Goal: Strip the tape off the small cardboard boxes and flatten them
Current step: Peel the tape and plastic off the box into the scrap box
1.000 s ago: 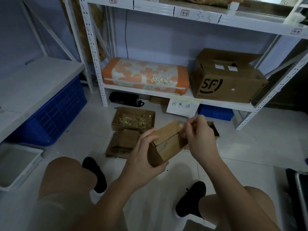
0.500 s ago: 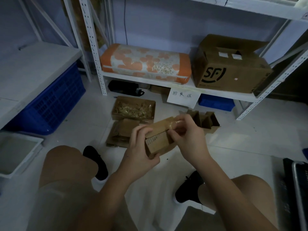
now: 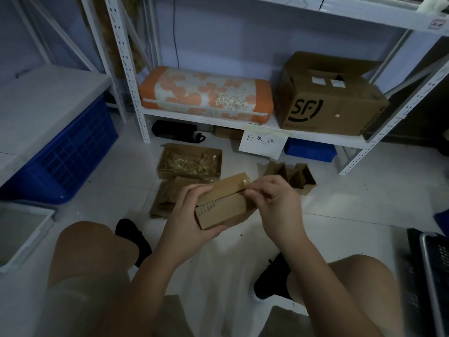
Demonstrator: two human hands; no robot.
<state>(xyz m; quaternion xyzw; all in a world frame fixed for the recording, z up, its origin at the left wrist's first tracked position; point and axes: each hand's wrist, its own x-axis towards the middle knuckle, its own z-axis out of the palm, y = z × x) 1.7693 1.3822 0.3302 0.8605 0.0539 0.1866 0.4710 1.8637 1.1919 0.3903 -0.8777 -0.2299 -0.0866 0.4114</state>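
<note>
Cardboard pile of flattened boxes (image 3: 167,198) is sitting on floor, scrap-tape carton (image 3: 190,161) behind it; left hand (image 3: 187,222) is gripping small box (image 3: 223,205) mid-air, right hand (image 3: 272,203) is pinching tape end (image 3: 246,183); box not yet flattened, more waiting (image 3: 291,175)

Small box (image 3: 223,205) between both hands, open boxes (image 3: 189,161) on floor behind

Orange cushion (image 3: 206,93) on shelf (image 3: 194,117); blue crate (image 3: 73,152) left.

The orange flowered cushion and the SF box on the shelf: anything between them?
Nothing. In the head view, the cushion and the SF box sit side by side, about touching.
</note>
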